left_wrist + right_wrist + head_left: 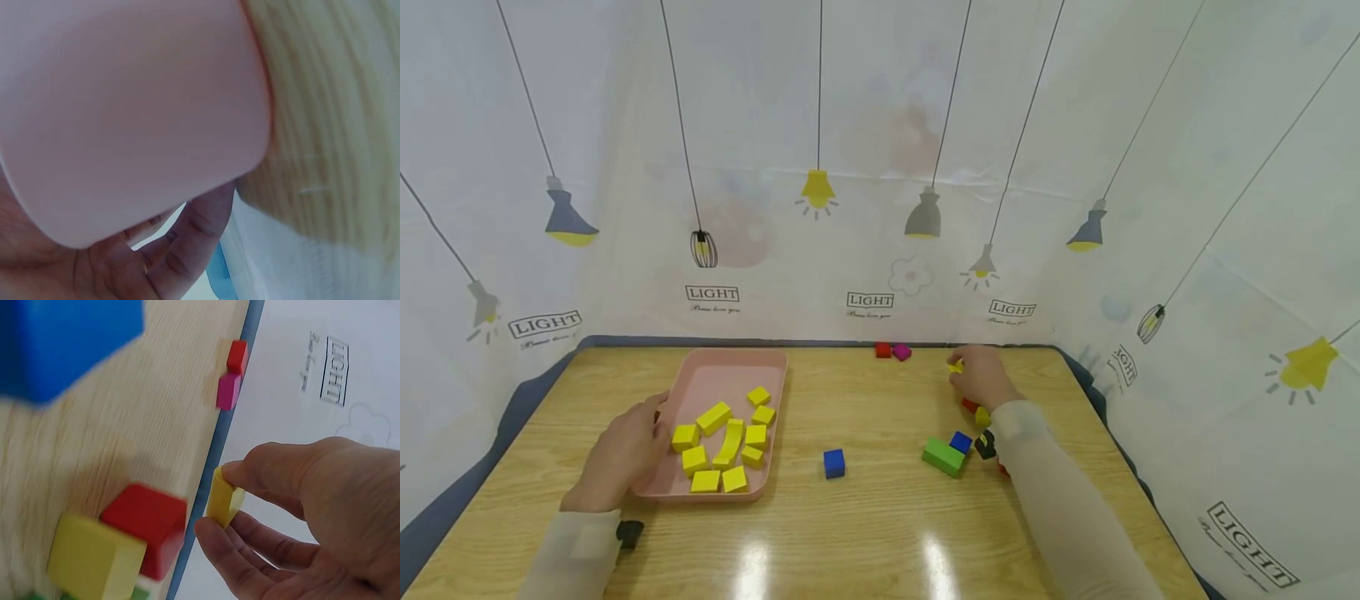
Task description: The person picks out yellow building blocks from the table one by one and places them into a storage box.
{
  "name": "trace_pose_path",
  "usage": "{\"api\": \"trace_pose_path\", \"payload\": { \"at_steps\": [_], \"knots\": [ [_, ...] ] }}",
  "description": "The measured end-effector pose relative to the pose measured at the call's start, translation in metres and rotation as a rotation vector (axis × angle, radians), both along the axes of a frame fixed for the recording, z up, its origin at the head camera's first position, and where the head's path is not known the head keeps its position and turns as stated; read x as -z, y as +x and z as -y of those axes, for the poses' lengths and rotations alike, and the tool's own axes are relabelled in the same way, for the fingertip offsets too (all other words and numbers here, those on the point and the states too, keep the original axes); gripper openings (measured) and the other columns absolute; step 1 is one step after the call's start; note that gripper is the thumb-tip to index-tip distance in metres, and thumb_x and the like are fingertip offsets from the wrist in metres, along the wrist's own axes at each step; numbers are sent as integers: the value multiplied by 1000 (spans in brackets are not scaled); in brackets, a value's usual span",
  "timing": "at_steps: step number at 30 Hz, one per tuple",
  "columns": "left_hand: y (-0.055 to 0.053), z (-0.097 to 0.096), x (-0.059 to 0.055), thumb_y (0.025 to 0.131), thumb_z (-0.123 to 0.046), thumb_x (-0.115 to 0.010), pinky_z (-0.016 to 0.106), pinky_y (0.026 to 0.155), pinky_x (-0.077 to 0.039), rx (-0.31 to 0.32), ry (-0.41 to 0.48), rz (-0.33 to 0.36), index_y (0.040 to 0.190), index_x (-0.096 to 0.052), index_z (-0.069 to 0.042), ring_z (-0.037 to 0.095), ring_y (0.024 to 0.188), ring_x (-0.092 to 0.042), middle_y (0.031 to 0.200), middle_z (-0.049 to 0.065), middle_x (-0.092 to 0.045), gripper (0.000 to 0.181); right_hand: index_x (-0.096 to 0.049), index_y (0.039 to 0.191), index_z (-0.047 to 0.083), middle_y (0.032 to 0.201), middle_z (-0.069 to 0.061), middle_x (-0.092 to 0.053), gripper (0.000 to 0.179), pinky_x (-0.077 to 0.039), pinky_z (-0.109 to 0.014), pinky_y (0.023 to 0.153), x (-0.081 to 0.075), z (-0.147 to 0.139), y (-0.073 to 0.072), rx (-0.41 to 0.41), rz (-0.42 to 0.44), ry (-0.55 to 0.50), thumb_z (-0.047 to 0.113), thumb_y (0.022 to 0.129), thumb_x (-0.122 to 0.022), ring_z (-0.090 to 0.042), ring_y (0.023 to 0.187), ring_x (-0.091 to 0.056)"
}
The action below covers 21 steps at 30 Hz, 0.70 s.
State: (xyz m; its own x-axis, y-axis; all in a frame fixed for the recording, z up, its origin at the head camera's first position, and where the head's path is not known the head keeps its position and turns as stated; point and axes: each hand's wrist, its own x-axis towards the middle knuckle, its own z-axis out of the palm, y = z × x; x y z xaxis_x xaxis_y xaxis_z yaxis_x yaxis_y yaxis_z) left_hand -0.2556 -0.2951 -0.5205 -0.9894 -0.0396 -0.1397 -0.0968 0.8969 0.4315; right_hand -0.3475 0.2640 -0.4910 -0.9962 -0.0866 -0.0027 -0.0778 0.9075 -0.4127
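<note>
My right hand [985, 377] is over the table's far right part and pinches a small yellow block [220, 497] between thumb and fingertips. In the right wrist view the block is raised, with the other fingers loosely bent behind it. At the left, my left hand [625, 450] holds the left side of a pink tray [722, 360]; the tray wall [137, 125] hides part of that hand in the left wrist view. Several yellow blocks [714, 418] lie inside the tray, one of them a curved piece [729, 443].
A blue block [834, 463] sits mid-table. Right of it are a green block [943, 457] and another blue one [960, 442]. Near my right forearm lie a red block [150, 525] and a yellow block [94, 556]. Red [883, 351] and magenta [902, 352] blocks stand by the back edge.
</note>
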Motion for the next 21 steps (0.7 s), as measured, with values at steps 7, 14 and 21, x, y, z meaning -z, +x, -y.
{"api": "trace_pose_path", "payload": {
  "at_steps": [7,14,21],
  "knots": [
    [-2,1,0,120,-19,-60,79,124,-49,-2,1,4,178,-33,7,61,148,-57,169,43,-50,70,-81,136,-3,142,-23,-80,31,-62,-58,120,-5,24,-2,-58,-17,-6,4,106,-79,-42,136,-73],
    [-3,1,3,119,-18,-60,79,124,-50,-6,2,3,177,-33,9,60,146,-58,169,43,-49,70,-83,131,-3,135,-21,-83,28,-61,-55,120,-5,52,-3,-101,-43,2,3,103,-82,-40,128,-73],
    [-3,1,3,119,-18,-59,79,125,-49,-1,1,2,177,-34,9,59,144,-59,169,43,-49,69,-84,130,-3,136,-19,-84,27,-64,-53,117,-2,82,-3,-125,-47,-26,2,103,-83,-36,127,-76]
  ]
}}
